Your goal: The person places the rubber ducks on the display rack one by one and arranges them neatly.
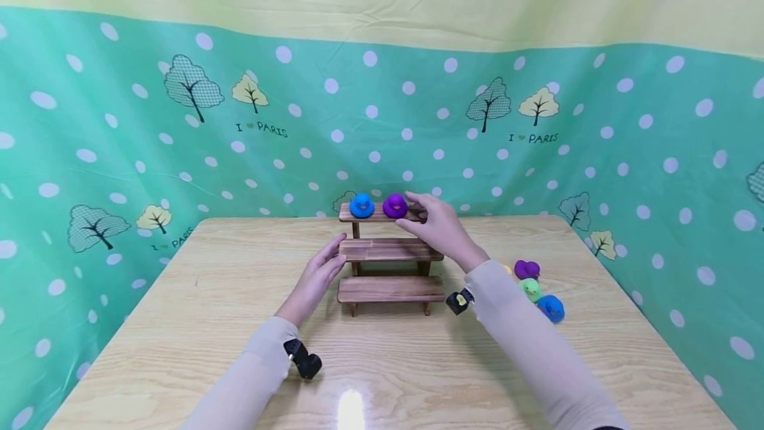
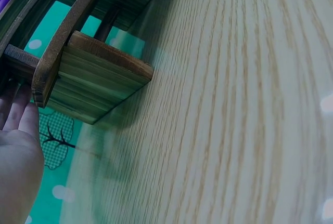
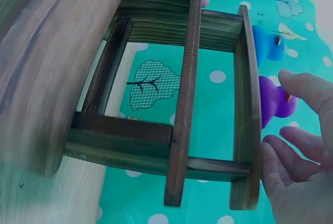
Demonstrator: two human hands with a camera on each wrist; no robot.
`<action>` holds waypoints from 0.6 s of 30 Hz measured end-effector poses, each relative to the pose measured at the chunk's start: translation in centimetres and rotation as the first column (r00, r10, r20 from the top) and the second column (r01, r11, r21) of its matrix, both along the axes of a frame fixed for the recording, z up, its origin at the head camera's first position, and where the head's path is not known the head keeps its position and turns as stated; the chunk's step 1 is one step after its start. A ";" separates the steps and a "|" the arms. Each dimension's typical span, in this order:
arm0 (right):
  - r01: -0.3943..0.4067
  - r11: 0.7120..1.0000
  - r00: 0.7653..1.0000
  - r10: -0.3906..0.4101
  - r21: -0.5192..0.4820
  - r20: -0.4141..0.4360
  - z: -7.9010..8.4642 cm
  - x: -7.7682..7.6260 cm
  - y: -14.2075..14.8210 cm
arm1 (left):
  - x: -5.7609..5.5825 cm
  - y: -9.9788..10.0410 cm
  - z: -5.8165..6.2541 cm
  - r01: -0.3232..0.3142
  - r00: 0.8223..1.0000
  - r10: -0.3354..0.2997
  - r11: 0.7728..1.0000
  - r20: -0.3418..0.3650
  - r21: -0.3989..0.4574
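A three-step wooden stand [image 1: 390, 289] is on the table. On its top step a blue rubber duck [image 1: 361, 205] sits left of a purple rubber duck [image 1: 395, 206]. My right hand [image 1: 440, 223] is at the right end of that step, thumb and fingers spread beside the purple duck [image 3: 269, 102]; in the right wrist view a gap shows between fingertip and duck. My left hand [image 1: 315, 279], fingers extended, is by the left end of the middle step [image 1: 388, 249]. The left wrist view shows its fingers [image 2: 28, 120] partly hidden behind the stand, so contact is unclear.
To the right, beside my right forearm, lie another purple duck [image 1: 527, 269], a green duck [image 1: 530, 289] and another blue duck [image 1: 551, 308]. A bit of something yellow [image 1: 507, 269] peeks out behind the sleeve. A dotted green curtain [image 1: 370, 131] hangs behind the wooden table [image 1: 239, 271].
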State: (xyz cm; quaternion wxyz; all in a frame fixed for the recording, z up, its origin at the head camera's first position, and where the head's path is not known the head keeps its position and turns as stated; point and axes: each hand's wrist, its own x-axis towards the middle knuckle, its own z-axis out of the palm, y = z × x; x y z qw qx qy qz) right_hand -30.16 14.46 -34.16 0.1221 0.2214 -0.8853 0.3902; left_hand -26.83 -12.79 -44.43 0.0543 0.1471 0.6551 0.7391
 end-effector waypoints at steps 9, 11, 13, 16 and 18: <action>0.024 0.996 1.000 -0.024 0.082 0.003 0.9 1.8 1.6 | 0.0 0.0 0.1 -0.002 1.000 0.002 1.000 -0.003 -0.006; 0.029 0.995 1.000 -0.029 0.094 0.003 1.0 2.2 2.0 | 0.0 0.0 0.1 -0.004 1.000 0.004 1.000 0.000 -0.006; 0.031 0.994 1.000 -0.031 0.104 -0.004 1.0 2.5 2.4 | 0.0 -0.1 0.1 -0.002 1.000 0.002 1.000 0.000 -0.008; 0.019 0.993 1.000 -0.016 0.120 -0.021 0.8 2.9 3.1 | -0.1 -0.1 0.0 -0.001 1.000 0.001 1.000 0.000 -0.007; 0.006 0.993 1.000 -0.003 0.117 -0.026 0.6 3.1 3.5 | -0.1 -0.1 0.0 0.002 1.000 -0.002 1.000 -0.007 -0.006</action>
